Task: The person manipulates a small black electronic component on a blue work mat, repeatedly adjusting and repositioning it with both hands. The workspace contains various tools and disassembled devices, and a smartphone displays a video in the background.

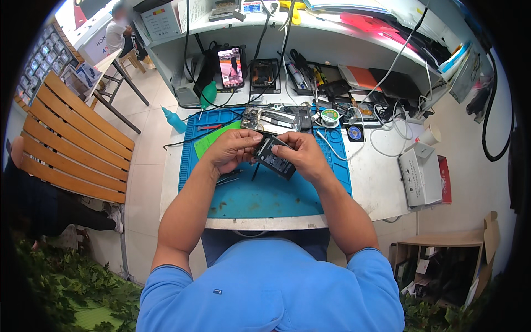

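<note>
A flat black phone battery with pale print is held tilted above the blue repair mat. At its upper left corner my left hand pinches the edge between thumb and fingers. My right hand grips the opposite side, its thumb lying on the printed face. Just beyond my fingers lies an opened phone with its metal insides bare. A bright green sheet rests on the mat behind my left hand. Thin tweezers lie beneath my left wrist.
A teal bottle and green air blower stand at the back left. A lit phone leans under the shelf. To the right are a solder spool, loose white cables and a white box. A wooden bench stands left.
</note>
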`<state>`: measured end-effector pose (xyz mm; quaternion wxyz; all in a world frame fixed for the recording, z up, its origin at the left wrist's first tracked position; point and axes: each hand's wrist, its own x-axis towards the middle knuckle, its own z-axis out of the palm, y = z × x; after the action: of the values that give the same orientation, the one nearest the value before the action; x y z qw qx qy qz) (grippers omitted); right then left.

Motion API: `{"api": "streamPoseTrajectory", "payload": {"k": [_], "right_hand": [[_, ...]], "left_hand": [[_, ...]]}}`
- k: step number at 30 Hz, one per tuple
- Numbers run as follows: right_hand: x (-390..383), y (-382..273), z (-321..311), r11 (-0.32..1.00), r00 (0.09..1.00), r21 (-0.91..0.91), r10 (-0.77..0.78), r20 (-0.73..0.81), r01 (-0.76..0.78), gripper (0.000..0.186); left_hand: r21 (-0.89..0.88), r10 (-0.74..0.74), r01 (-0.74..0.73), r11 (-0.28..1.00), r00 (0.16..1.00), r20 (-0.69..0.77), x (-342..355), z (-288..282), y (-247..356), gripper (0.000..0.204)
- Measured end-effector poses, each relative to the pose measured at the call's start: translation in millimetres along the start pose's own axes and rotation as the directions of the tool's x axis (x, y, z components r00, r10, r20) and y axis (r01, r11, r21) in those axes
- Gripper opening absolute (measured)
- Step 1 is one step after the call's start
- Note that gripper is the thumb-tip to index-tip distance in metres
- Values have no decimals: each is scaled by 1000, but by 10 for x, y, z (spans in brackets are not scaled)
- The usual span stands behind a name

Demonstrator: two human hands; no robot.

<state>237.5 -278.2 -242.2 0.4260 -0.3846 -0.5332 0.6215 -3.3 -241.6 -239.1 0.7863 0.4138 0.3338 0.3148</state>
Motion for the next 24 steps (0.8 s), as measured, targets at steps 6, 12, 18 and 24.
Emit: {"api": "streamPoseTrajectory", "payload": {"k": [6, 12, 18, 24], "right_hand": [[3, -8, -4, 999, 1000, -44, 17, -18, -18, 26], [-11, -24, 21, 997, 999, -77, -12, -53, 8, 25], [0, -8, 25, 992, 999, -128, -14, -52, 7, 23], [15, 45, 19, 989, 998, -145, -41, -50, 33, 23]], "left_hand": [[129, 82, -73, 989, 995, -62, 10, 8, -25, 26], [241, 127, -101, 965, 987, -95, -30, 98, 22, 27], [386, 196, -133, 913, 972, -129, -19, 114, 10, 23], [527, 275, -158, 835, 949, -152, -27, 205, 16, 18]]}}
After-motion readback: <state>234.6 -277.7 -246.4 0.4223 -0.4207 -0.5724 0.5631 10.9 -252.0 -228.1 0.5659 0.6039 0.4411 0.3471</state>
